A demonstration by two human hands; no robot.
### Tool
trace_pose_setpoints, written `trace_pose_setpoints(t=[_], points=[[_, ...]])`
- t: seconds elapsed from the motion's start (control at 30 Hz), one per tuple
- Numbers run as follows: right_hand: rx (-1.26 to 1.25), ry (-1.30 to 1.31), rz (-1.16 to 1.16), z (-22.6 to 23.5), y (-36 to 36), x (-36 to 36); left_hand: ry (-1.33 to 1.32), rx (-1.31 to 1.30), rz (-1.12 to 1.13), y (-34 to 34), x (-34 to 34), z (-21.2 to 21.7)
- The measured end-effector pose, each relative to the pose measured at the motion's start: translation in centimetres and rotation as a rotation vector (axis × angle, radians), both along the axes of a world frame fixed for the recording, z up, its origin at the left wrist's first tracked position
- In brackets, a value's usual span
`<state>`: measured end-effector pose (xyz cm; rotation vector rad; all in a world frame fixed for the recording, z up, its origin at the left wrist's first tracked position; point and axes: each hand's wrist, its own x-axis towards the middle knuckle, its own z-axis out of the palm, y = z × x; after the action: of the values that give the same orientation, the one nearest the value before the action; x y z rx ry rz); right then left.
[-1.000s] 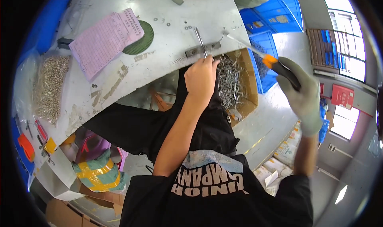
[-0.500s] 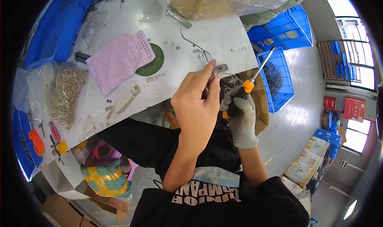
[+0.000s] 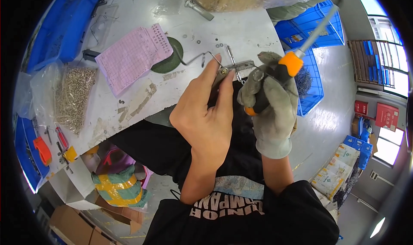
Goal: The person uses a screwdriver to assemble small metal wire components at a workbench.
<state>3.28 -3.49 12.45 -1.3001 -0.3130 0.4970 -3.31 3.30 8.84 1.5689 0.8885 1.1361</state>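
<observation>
One metal piece (image 3: 223,72) is pinched in the left hand (image 3: 204,116), lower end apparently hidden, the right hand (image 3: 274,109) gripping a blurred-tipped screwdriver (image 3: 291,64).

Head-worn fisheye, left one of a pair. Looks down over the shirt (image 3: 241,228) at left hand (image 3: 204,118) and right hand (image 3: 274,103), close in; worktable (image 3: 245,27) beyond, window (image 3: 389,144) near right rim.

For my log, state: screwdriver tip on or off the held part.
Off: the screwdriver points away from the metal part in the left hand.
</observation>
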Motion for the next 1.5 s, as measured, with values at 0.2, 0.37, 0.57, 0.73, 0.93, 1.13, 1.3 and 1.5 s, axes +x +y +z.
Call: trace_pose_setpoints(t=[0.2, 0.37, 0.57, 0.73, 0.93, 1.13, 1.3, 1.5], points=[[-0.125, -0.040, 0.058, -1.1, -0.7, -0.2, 0.033, 0.005, 0.085, 0.4, -0.1, -0.2], [-0.245, -0.115, 0.156, -3.2, -3.0, -0.4, 0.023, -0.025, 0.093, 0.4, -0.3, -0.7], [-0.442, -0.366, 0.019, -7.6, -8.2, -0.2, 0.019, -0.081, 0.038, 0.5, 0.4, -1.8], [-0.619, -0.393, -0.147, -8.4, -13.5, 3.3, 0.125, -0.144, -0.151, -0.5, 2.8, -5.7], [-0.783, -0.316, -0.243, -7.6, -16.0, 4.0, 0.214, -0.116, -0.331, -3.0, 4.5, -9.7], [-0.808, -0.351, -0.226, -8.6, -16.4, 3.5, 0.344, -0.028, -0.431, -4.0, 4.7, -11.9], [-0.676, -0.496, -0.183, -8.5, -16.6, 3.6, 0.341, 0.020, -0.421, -3.8, 4.8, -12.6], [-0.650, -0.497, -0.177, -7.7, -16.1, 4.3, 0.341, 0.044, -0.460, -3.9, 5.2, -11.8]])
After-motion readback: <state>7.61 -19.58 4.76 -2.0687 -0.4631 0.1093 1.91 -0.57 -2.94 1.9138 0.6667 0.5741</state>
